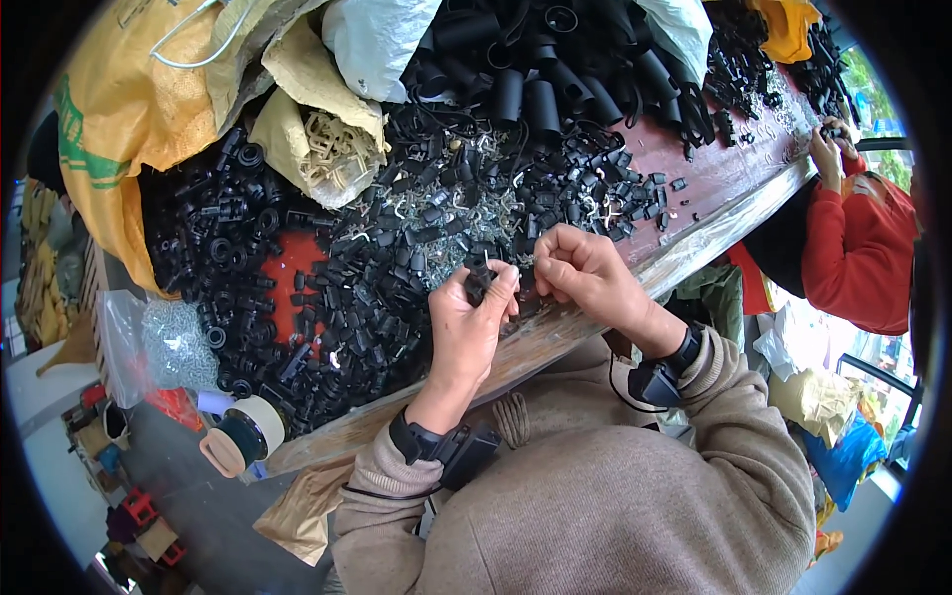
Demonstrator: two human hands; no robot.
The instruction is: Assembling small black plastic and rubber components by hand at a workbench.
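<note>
The red worktop (729,174) is running diagonally under everything, its pale front edge passing just below the hands. A yellow sack (119,119) and a white sack (372,40) are slumping over its far side. A broad heap of small black plastic parts (377,268) is covering most of the surface, with larger black tubes (535,89) lying behind it and small metal springs (486,213) showing through the middle.

The left hand (466,322) is holding its grip clenched on a small black clip (481,278), just above the front edge. The right hand (585,273) is pinching something tiny beside it; I cannot tell what.

Judging from this, the fitting is going best with both hands staying close together over the worktop, so anything dropped is landing on the heap rather than past the edge.

Open room is lying to the right, where bare red surface is showing. The heap is crowding the left and far sides. Another person in a red sleeve (858,248) is working at the far right end, well apart. A roll of tape (248,431) is sitting beside the near-left edge.
</note>
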